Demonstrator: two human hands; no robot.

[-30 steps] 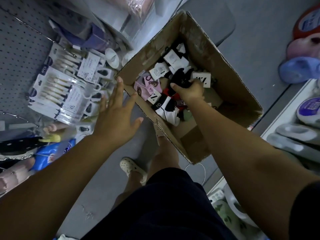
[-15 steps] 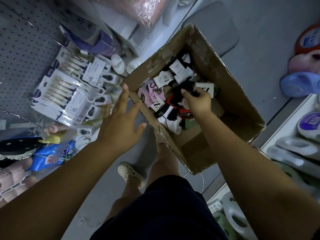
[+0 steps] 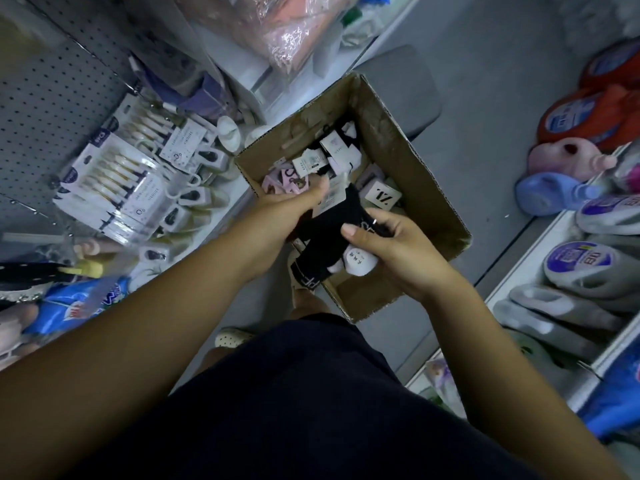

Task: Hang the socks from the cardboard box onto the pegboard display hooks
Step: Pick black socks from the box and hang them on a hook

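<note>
An open cardboard box (image 3: 412,157) stands on the floor below me, holding several packs of socks with white card labels. Both my hands hold one pair of black socks (image 3: 325,230) with white toes, lifted just above the box's near corner. My left hand (image 3: 287,216) grips the pair's upper end near its label. My right hand (image 3: 391,244) pinches the lower part, thumb on top. The grey pegboard (image 3: 45,109) rises at the left, and sock packs (image 3: 114,181) hang from its hooks.
Shelves at the right carry slippers (image 3: 561,296) and detergent bottles (image 3: 561,192). Plastic-wrapped goods (image 3: 263,26) fill the shelf above the box. Blue packets (image 3: 79,299) lie low at the left. My legs and a white clog (image 3: 232,337) stand beside the box on grey floor.
My right hand lifted the black socks out of the box toward me. My left hand came in from the box's left edge and took hold of the same pair.
</note>
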